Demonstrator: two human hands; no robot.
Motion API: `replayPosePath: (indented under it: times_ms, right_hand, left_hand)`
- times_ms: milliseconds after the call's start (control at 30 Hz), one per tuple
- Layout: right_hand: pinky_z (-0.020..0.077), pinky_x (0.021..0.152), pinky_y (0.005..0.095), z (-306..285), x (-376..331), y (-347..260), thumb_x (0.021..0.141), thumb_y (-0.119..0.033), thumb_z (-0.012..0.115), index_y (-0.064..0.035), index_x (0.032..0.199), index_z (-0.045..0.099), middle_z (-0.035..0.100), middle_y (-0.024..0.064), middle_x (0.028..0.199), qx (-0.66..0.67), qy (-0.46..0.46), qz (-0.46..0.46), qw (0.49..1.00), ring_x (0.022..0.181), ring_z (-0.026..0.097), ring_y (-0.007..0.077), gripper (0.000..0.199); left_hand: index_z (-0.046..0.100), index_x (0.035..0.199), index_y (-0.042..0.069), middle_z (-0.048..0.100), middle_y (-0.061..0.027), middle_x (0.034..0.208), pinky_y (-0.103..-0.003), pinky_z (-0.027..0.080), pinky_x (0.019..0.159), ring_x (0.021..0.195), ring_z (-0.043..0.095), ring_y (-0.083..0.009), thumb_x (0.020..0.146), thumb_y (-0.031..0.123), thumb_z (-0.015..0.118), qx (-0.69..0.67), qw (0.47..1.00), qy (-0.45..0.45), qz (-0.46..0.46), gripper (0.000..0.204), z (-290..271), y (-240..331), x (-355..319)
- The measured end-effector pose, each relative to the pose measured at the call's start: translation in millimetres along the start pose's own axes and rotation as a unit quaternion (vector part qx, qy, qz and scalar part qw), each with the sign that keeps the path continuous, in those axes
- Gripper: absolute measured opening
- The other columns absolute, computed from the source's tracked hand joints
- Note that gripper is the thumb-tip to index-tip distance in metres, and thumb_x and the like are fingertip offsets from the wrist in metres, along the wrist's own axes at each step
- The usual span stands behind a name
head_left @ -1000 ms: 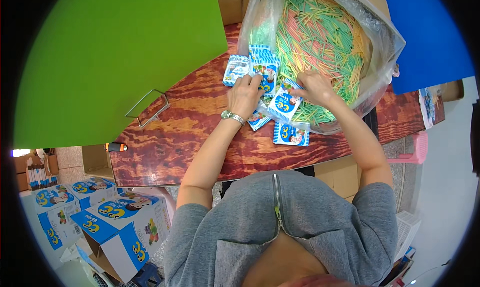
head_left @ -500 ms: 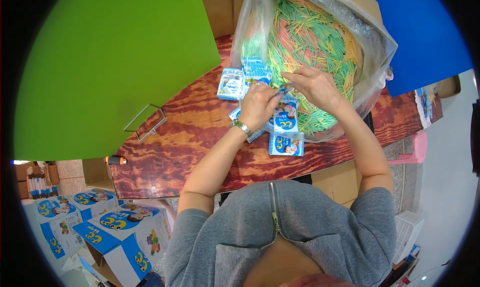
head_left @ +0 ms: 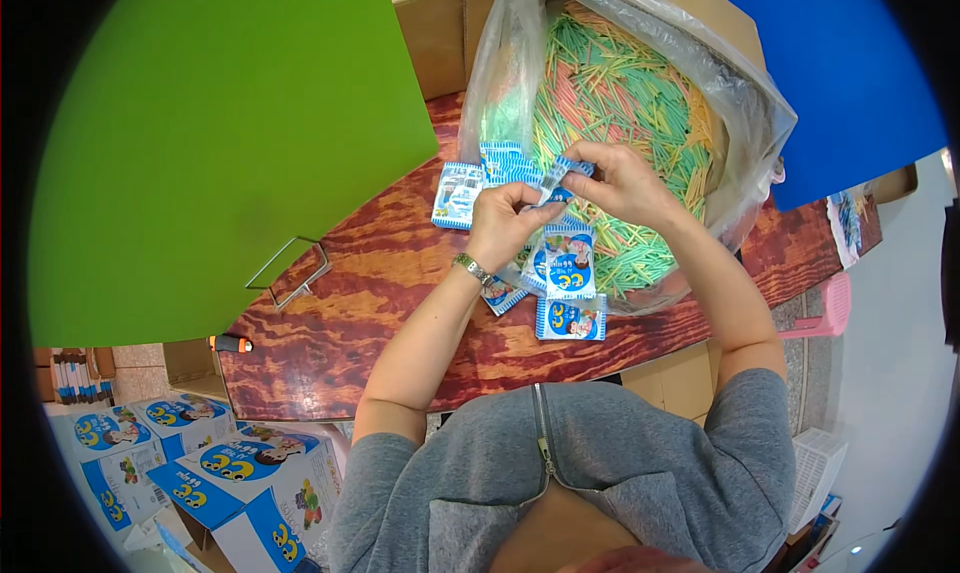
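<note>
A small blue-and-white striped packet [head_left: 556, 178] is between my two hands over the near left edge of the open bag. My right hand [head_left: 632, 187] is closed, pinching the packet's upper part between thumb and fingers. My left hand [head_left: 505, 225], with a metal watch on the wrist, is closed at its lower edge, thumb and forefinger together. Under and beside my left hand lie several similar packets [head_left: 570, 261], some overlapping. A clear plastic bag [head_left: 497, 103] in a cardboard box holds a heap of thin green, yellow and pink sticks [head_left: 625, 103].
A green panel [head_left: 230, 153] stands at left and a blue panel [head_left: 835, 83] at right. On the red-brown wooden table [head_left: 370, 303] are a bent metal bracket [head_left: 290, 271] and an orange-black tool [head_left: 231, 344]. Printed cartons [head_left: 240, 463] sit lower left; a pink stool [head_left: 832, 308] is right.
My hands have shifted on the packet; my left fingers now sit lower, and more of the packet shows between the hands. The whole scene sits slightly lower in view.
</note>
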State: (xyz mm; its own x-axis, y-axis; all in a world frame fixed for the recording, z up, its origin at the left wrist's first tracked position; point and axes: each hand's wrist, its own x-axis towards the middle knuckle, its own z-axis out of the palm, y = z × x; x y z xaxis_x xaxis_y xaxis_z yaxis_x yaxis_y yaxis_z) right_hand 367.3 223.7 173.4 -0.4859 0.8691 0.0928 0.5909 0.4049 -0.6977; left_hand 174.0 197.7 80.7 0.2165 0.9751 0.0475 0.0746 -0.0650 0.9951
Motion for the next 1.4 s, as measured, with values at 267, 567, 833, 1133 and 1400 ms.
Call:
replayPosePath:
  times_ms: [267,567,833,1133,1400]
  right_hand:
    - [0.0503,0.084,0.0340,-61,134,88,0.093,-0.023,0.060,-0.0011,0.115,0.061,0.067,0.0130,0.104,-0.122,0.099,0.037,0.987,0.095,0.064,0.0212,0.031]
    - [0.0383,0.108,0.0429,-55,235,124,0.083,-0.030,0.065,-0.0052,0.123,0.063,0.054,0.0170,0.136,-0.468,0.033,0.189,0.862,0.127,0.050,0.0337,0.047]
    - [0.0331,0.112,0.0427,-37,246,118,0.088,-0.018,0.052,-0.0054,0.129,0.059,0.044,0.0160,0.145,-0.401,0.076,0.202,0.890,0.136,0.041,0.0318,0.043]
    - [0.0385,0.105,0.0404,-37,195,95,0.094,-0.022,0.047,-0.0022,0.129,0.051,0.051,0.0208,0.135,-0.352,-0.048,0.189,0.915,0.130,0.044,0.0337,0.041]
    - [0.0478,0.060,0.0254,-18,16,52,0.102,-0.035,0.046,-0.0072,0.115,0.054,0.058,0.0028,0.086,0.263,-0.151,0.161,0.939,0.073,0.058,0.0110,0.031]
  left_hand:
    - [0.053,0.072,0.006,0.055,0.0055,0.067,-0.020,0.036,0.051,0.059,0.045,-0.0019,0.079,0.015,0.081,0.010,0.999,0.040,0.022,0.030,-9,1,2]
    - [0.055,0.071,0.004,0.052,0.0027,0.064,-0.023,0.039,0.053,0.060,0.045,-0.0049,0.076,0.019,0.082,-0.002,0.999,0.032,0.021,0.031,-16,-7,-7]
    - [0.053,0.071,0.006,0.049,0.0054,0.065,-0.022,0.037,0.053,0.061,0.042,-0.0032,0.078,0.016,0.082,-0.018,0.998,0.052,0.011,0.031,-14,4,-16]
    - [0.049,0.071,0.008,0.051,0.0068,0.068,-0.020,0.036,0.055,0.064,0.042,-0.0016,0.083,0.014,0.077,-0.052,0.995,0.080,-0.011,0.031,-30,-9,-32]
    - [0.058,0.124,-0.002,0.062,-0.0069,0.119,-0.031,0.046,0.094,0.108,0.058,-0.0140,0.092,0.008,0.063,-0.329,0.944,0.011,0.024,0.034,-11,33,10]
